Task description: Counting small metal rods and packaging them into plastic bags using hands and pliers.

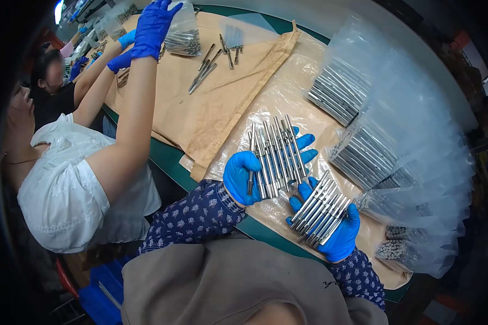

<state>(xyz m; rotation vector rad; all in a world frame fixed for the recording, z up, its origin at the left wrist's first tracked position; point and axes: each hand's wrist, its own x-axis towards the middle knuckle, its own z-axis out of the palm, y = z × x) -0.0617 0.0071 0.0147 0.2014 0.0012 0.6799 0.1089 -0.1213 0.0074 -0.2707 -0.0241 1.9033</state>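
My left hand (pixel 237 176), in a blue glove, holds a row of slim, stepped metal rods (pixel 277 158) side by side. Its thumb presses on the near end, and fingertips show past the far side. In my right hand (pixel 344 237), gloved the same, lies a second row of similar rods (pixel 321 210), gripped between the thumb at the right edge and the fingers at the left. The two rows are close together over the plastic-covered table, the left one slightly farther away. The rods' undersides and both palms are hidden.
Clear plastic bags packed with metal rods (pixel 339 93) line the right side, with further bags (pixel 398 249) nearer me. Loose rods (pixel 205 69) lie on brown paper (pixel 181 108) at the far left. A co-worker in a white top (pixel 87 189) reaches over the table at my left.
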